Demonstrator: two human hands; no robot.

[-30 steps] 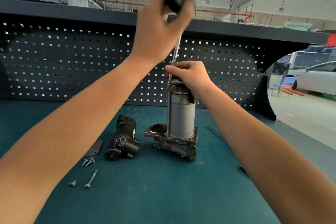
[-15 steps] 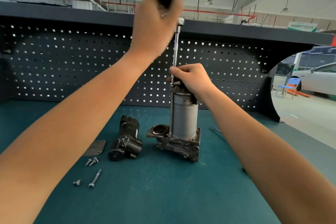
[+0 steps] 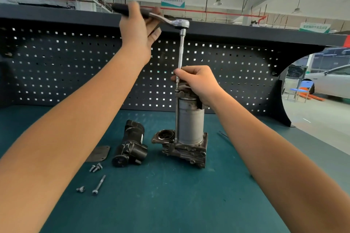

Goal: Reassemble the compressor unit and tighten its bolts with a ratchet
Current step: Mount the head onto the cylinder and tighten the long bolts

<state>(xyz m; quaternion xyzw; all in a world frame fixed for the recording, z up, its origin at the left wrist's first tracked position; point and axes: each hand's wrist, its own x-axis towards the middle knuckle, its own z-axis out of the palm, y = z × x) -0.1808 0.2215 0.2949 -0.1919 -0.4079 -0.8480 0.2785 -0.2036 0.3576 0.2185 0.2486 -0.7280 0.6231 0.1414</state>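
Observation:
The compressor unit [image 3: 190, 125], a grey cylinder on a cast metal base, stands upright on the green bench mat [image 3: 170, 204]. A ratchet [image 3: 176, 22] with a long extension bar [image 3: 181, 51] stands vertically over the top left of the cylinder. My left hand [image 3: 139, 30] grips the ratchet's black handle, which points left. My right hand [image 3: 197, 83] is curled round the bottom of the extension bar and the cylinder's top cap. The bolt under the socket is hidden.
A black motor part [image 3: 130, 145] lies left of the unit, with a flat grey plate [image 3: 98, 154] beside it. Several loose bolts [image 3: 95, 167] and one long bolt [image 3: 98, 184] lie in front. A pegboard wall [image 3: 56, 66] backs the bench.
My left hand has swung the ratchet handle round to the left, so the chrome head now shows. The right hand and the unit stay in place.

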